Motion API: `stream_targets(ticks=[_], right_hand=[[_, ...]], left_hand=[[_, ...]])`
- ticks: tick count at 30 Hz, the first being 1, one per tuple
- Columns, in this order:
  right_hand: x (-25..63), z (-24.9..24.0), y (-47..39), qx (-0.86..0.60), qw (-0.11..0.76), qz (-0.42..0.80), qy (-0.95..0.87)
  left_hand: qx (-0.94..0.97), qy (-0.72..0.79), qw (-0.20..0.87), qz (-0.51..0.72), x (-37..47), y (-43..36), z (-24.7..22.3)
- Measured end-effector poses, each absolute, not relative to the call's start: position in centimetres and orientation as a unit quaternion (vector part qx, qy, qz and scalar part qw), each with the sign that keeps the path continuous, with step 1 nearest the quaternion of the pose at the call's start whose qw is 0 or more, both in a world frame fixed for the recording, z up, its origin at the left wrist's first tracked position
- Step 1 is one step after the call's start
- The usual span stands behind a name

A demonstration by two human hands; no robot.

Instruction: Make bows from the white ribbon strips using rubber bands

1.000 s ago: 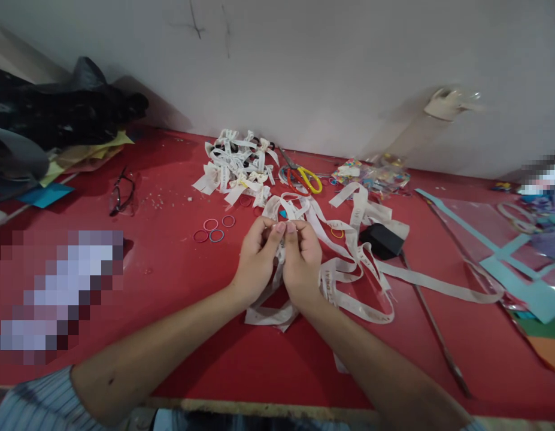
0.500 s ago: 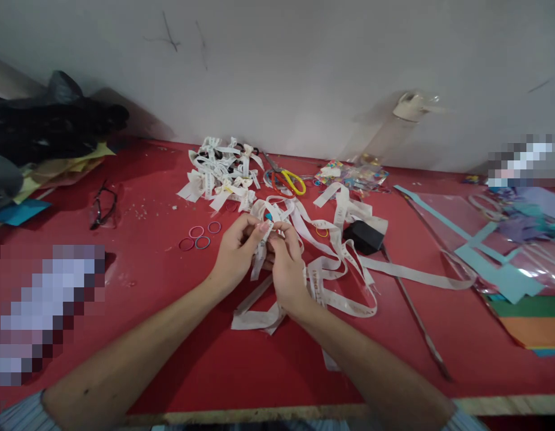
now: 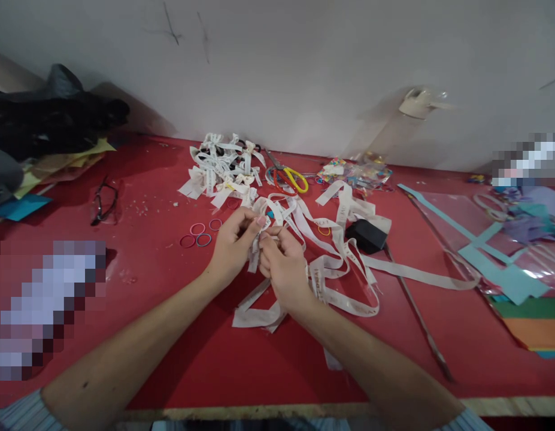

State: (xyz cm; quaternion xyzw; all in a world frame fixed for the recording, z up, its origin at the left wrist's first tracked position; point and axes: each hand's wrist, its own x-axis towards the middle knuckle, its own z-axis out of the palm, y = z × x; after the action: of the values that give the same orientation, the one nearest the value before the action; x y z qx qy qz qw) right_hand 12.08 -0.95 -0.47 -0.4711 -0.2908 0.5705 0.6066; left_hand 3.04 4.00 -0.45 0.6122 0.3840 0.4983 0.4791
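Both hands meet over the middle of the red table. My left hand (image 3: 234,242) pinches a piece of white printed ribbon (image 3: 254,261), whose end hangs below the fingers. My right hand (image 3: 284,263) is closed on the same ribbon, its fingertips against those of my left hand. Long loose white ribbon (image 3: 349,305) lies in loops beside and beneath my right hand. Behind the hands is a heap of tied white ribbon pieces (image 3: 221,167). Several coloured elastic rings (image 3: 204,240) lie left of my left hand.
Scissors (image 3: 295,181) with red and yellow handles lie behind the hands. A black block (image 3: 366,236) and a thin rod (image 3: 418,317) are at the right. Glasses (image 3: 104,202) and a black bag (image 3: 48,126) are at the left, teal strips (image 3: 502,272) far right.
My right hand's fingertips have shifted slightly left and closed in on the ribbon by my left hand. The hanging ribbon end has moved slightly up and left.
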Motion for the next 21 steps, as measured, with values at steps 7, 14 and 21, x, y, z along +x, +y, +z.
stream_targets(ticks=[7,14,21], right_hand=[[12.2,-0.9,-0.6,-0.471,0.598,0.596,-0.255],[12.4,-1.4,-0.7,-0.479,0.601,0.573,-0.285],[12.5,-1.9,-0.7,-0.477,0.611,0.550,-0.310]], left_hand=[[0.632,0.386,0.458,0.492,3.0,4.2,-0.8],[0.672,0.387,0.398,0.490,2.8,3.9,-1.3],[0.663,0.376,0.401,0.508,3.0,3.9,-1.3]])
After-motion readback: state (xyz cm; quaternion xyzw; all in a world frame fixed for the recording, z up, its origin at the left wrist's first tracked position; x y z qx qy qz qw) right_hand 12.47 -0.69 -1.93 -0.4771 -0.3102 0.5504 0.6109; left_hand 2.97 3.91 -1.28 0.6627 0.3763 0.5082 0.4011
